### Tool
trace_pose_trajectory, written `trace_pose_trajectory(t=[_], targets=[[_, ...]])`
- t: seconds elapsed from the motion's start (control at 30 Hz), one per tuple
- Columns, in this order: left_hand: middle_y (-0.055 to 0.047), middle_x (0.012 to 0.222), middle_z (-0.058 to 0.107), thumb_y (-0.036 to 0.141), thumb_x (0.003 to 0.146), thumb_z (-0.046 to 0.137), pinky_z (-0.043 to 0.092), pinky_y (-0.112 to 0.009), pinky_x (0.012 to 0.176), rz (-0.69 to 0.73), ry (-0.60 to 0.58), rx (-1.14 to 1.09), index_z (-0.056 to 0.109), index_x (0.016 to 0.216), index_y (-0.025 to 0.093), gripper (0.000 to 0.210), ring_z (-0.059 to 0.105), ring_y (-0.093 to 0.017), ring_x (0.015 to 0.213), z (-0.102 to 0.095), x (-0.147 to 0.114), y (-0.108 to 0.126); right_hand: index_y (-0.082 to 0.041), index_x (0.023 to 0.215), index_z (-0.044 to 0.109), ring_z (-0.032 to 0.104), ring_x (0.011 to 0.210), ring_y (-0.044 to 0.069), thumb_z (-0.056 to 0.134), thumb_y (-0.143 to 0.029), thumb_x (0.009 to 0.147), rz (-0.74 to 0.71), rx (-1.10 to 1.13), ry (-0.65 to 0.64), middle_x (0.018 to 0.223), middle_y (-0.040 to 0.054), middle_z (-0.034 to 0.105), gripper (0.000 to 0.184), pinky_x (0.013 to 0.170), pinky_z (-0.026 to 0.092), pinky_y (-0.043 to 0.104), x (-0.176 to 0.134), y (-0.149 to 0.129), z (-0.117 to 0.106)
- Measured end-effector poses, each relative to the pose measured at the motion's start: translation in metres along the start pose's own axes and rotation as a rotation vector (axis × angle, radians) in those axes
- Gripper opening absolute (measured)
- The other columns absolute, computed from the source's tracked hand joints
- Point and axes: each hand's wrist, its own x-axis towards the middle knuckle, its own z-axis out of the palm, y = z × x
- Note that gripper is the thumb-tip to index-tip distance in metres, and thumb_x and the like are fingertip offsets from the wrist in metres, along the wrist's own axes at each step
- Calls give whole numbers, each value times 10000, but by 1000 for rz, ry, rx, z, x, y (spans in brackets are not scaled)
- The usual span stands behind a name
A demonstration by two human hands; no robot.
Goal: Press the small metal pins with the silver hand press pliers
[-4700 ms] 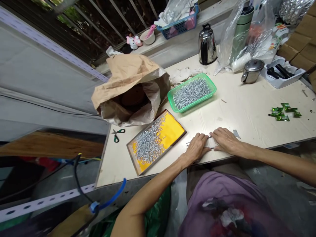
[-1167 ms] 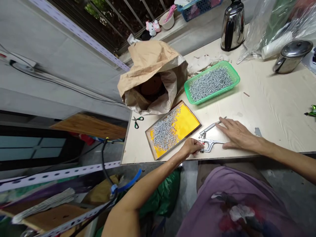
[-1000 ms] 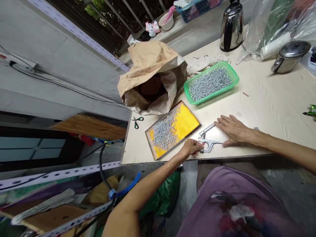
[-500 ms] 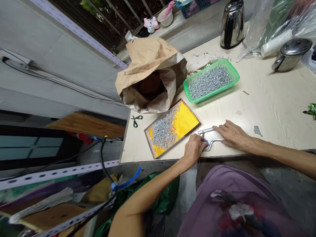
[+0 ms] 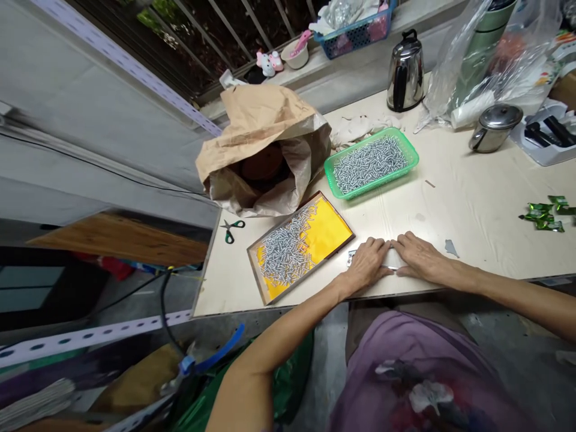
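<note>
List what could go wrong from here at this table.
The left hand and right hand grip the silver two-handled tool, so skin could get pinched. The tool sits near the front edge of the table and might slip off. The yellow-bottomed tray lies close by the left hand; a knock could scatter its small metal pins.

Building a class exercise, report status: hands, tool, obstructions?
Left hand, right hand: gripping metal tool. Tool on tabletop, mostly covered. Yellow-lined tray close, seemingly not blocking.

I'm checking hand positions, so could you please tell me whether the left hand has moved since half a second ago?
Yes: judged against the yellow-lined tray, the left hand has moved right, closer to the right hand.
</note>
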Motion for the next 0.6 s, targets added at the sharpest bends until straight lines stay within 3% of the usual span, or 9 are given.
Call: trace_pose_trajectory(t=[0.13,0.27,0.4,0.5,0.6], targets=[[-96,1077,605,403,861,655,463,-380,844,27,-27,-36,578,1139,164,375,517,-252,1015,0,3,3,-102,1006,623,552,878,258,777,-273,750,22,-16,13,903,116,621,344,736,441,334,-3,-2,8],[-80,932,618,362,934,550,451,-354,785,-14,-3,-48,639,956,156,225,520,-227,929,5,2,7,-141,880,627,537,817,214,600,-153,879,-37,5,24,825,79,608,29,667,387,304,-5,-1,17],[-75,833,599,370,987,423,454,-342,762,-42,65,-38,644,844,154,341,519,-213,885,11,1,10,-170,810,598,507,756,184,387,-78,952,-95,34,79,769,50,585,270,661,364,296,-7,-1,23],[-78,846,615,380,983,430,490,-348,775,-31,102,-21,649,887,155,328,543,-216,894,18,1,8,-169,829,597,511,771,195,385,-71,940,-53,22,95,798,63,594,259,680,384,305,-7,-2,23],[-113,1061,641,386,960,485,526,-394,876,-31,245,-18,604,1130,149,315,567,-240,1021,31,-5,9,-146,1006,601,525,850,230,550,-181,898,-34,42,99,937,106,615,125,730,425,330,-6,5,16]])
